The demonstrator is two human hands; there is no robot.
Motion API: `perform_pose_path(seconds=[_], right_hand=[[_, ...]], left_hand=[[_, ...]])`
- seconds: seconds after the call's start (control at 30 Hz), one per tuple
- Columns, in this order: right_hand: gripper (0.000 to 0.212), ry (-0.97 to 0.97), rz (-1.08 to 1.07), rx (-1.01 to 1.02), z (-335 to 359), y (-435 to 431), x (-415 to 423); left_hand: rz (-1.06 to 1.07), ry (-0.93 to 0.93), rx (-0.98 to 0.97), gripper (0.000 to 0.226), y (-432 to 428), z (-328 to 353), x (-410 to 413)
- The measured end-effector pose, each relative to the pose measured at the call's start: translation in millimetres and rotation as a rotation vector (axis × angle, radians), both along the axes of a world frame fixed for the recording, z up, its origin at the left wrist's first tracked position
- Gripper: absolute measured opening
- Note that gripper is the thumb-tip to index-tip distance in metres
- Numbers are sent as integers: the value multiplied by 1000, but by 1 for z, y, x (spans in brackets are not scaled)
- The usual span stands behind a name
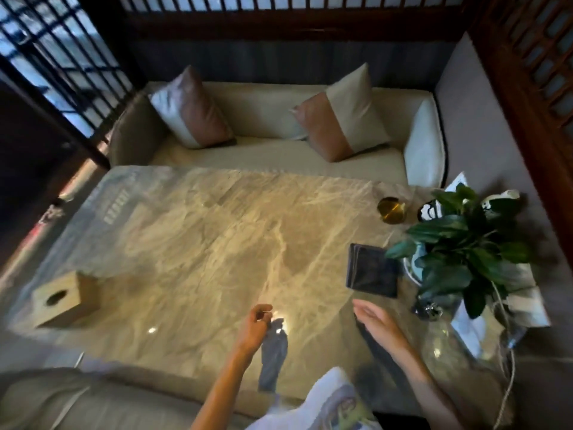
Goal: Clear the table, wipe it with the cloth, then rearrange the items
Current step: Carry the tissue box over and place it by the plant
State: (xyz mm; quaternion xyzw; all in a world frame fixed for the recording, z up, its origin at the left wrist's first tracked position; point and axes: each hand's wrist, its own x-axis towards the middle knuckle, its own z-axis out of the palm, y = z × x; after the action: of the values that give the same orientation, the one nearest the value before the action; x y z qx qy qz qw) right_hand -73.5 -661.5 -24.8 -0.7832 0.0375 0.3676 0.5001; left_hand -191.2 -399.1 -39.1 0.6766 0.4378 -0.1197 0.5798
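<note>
The left hand [255, 321] pinches the top of a dark cloth [274, 355] hanging onto the marble table [192, 243], ready to wipe, while the right hand [376, 324] hovers open-fingered near the dark coasters [372, 270].

I'm counting 1 marble table [192, 243]. On it I'm seeing 1 wooden tissue box [63, 297] at the near-left corner, 1 dark stack of coasters [373, 270] w/ approx. several in it, exact no. I can't tell, 1 brass-coloured round item [391, 210], 1 potted plant [465, 246], 1 clear glass vessel [441, 339], blurry. Behind the table I'm counting 1 sofa [273, 156] w/ 2 two-tone cushions, left cushion [190, 108] & right cushion [341, 114]. Also 2 hands over the near edge: left hand [255, 325], right hand [376, 321].
</note>
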Motion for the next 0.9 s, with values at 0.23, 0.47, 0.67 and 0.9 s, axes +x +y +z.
perform_pose_path(seconds=[0.23, 0.47, 0.67, 0.9], right_hand=[[34, 15, 44, -7, 20, 23, -43], [36, -50, 86, 15, 26, 112, -52], [30, -57, 136, 3, 25, 263, -77], [35, 17, 337, -10, 24, 458, -128]], left_hand=[[90, 35, -17, 23, 32, 3, -76], [82, -44, -32, 24, 121, 12, -86], [178, -112, -36, 18, 244, 21, -114], [451, -154, 26, 20, 409, 37, -185]])
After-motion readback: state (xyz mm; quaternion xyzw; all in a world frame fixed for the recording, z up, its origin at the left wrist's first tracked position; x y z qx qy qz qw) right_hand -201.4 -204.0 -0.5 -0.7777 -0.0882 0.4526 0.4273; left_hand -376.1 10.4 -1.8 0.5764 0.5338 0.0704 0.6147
